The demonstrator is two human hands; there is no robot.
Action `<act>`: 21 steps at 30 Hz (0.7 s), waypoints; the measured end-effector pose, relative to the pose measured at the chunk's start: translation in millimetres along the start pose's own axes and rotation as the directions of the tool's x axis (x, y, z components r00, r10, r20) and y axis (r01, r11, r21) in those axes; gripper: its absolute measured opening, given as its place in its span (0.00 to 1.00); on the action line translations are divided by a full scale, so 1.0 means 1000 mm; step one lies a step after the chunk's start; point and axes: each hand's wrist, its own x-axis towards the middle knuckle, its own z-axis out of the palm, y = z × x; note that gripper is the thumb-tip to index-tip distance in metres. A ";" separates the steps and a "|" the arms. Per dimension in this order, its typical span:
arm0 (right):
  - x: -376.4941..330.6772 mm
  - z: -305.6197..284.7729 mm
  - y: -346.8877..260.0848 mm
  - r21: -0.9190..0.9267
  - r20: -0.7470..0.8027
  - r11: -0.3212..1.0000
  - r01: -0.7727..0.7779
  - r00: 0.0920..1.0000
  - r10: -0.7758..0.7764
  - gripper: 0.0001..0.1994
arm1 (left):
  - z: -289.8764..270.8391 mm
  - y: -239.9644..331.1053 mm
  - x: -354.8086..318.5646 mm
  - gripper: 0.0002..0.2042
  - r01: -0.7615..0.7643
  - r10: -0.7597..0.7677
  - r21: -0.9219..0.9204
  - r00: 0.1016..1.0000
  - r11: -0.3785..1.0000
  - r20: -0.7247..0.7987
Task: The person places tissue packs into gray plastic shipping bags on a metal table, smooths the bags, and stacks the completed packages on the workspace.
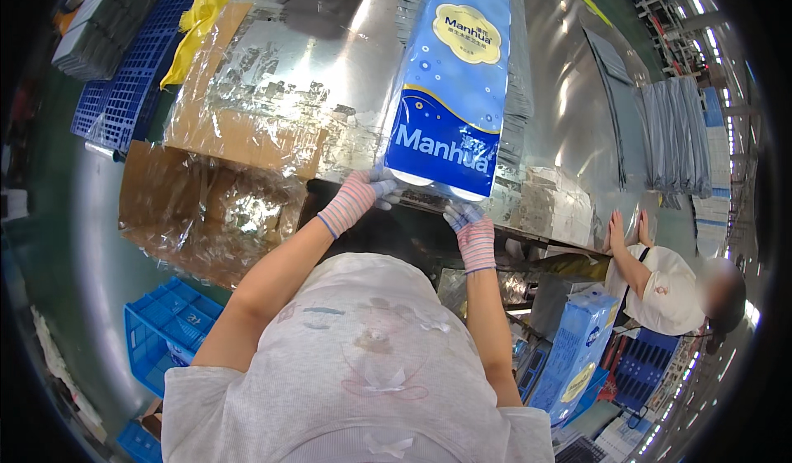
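Shiny sheet metal covers the worktable (569, 117) in front of me, throwing back the ceiling lights. A long blue pack of paper rolls (452, 84) lies on it, running from the near edge toward twelve o'clock. My left hand (363, 192), in a pink striped glove, is curled on the pack's near left corner, and my right hand (470, 228), gloved the same way, has its fingers closed up against the near right end; both touch the wrapper.

At ten o'clock, flattened cardboard under clear film (239, 108) rests on the table, with a yellow bag (194, 30) beyond it and a blue plastic crate (128, 75) further out. Another blue crate (165, 331) stands on the green floor at eight o'clock. At two o'clock grey bags (672, 133) lie stacked. At four o'clock another person (660, 286) leans both hands on the table edge, beside a second blue pack (577, 352).
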 end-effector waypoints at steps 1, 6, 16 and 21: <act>-0.002 -0.001 -0.001 0.031 0.012 0.999 0.012 1.000 -0.013 0.13 | 0.000 0.006 -0.002 0.09 0.001 -0.001 0.002 1.000 1.000 0.009; -0.029 0.027 -0.027 -0.021 0.157 0.998 0.060 0.986 -0.056 0.04 | 0.003 0.051 -0.031 0.11 -0.063 0.074 -0.100 0.991 0.993 0.111; 0.000 -0.014 -0.074 -0.672 0.061 0.740 -0.009 0.996 0.069 0.13 | -0.062 0.056 -0.051 0.11 0.232 -0.290 0.527 0.956 0.818 0.030; 0.113 0.063 -0.119 -0.747 0.152 0.581 0.325 0.933 -0.326 0.13 | -0.038 0.084 0.031 0.18 -0.199 0.264 0.369 0.955 0.908 -0.136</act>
